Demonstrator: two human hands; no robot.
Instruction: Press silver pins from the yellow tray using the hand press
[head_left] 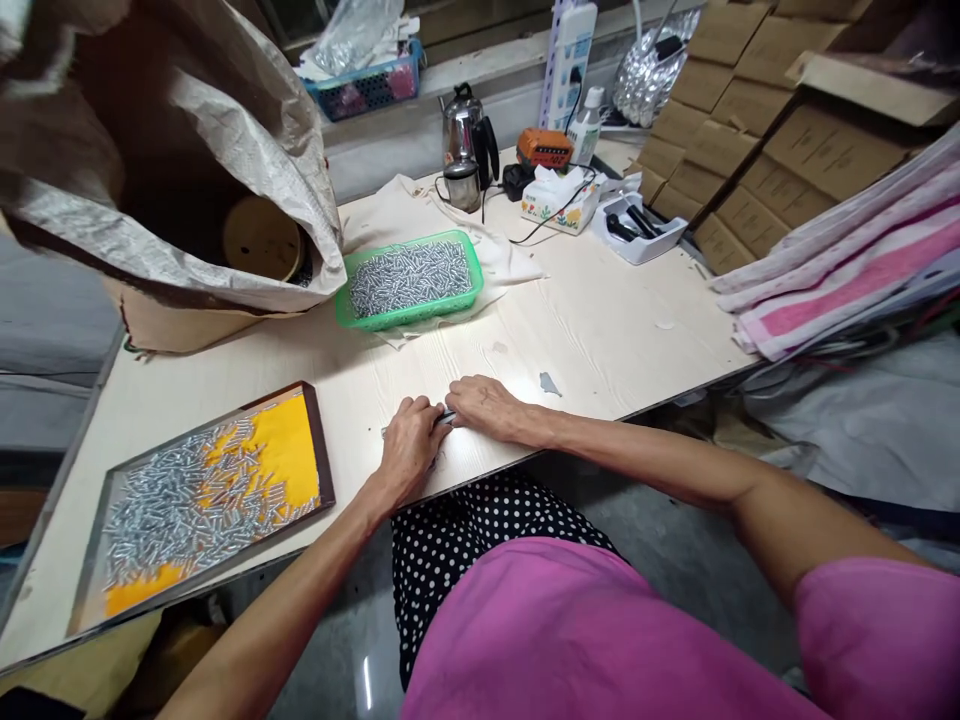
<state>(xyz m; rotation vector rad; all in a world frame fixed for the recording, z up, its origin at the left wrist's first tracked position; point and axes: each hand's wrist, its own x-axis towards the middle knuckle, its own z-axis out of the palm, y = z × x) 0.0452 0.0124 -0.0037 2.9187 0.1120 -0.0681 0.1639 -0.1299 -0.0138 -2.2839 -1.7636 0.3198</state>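
Observation:
My left hand (pixel 409 445) and my right hand (pixel 486 405) rest together near the front edge of the pale wooden table (pixel 585 330). Both have their fingers curled and pinch a small dark, thin part (pixel 445 416) between them; what it is I cannot make out. A flat tray with a yellow floor (pixel 289 455), strewn with several small silver metal cylinders (pixel 187 500), lies to the left of my left hand. A green plastic basket (pixel 409 280) full of the same silver pieces stands farther back on a white cloth.
A big paper sack on a cardboard box (pixel 187 150) fills the back left. Behind stand a metal kettle (pixel 466 135), a tissue box (pixel 559 200), a white tray with dark tools (pixel 637 225), stacked cartons (pixel 750 130) and folded striped towels (pixel 847 270) at right.

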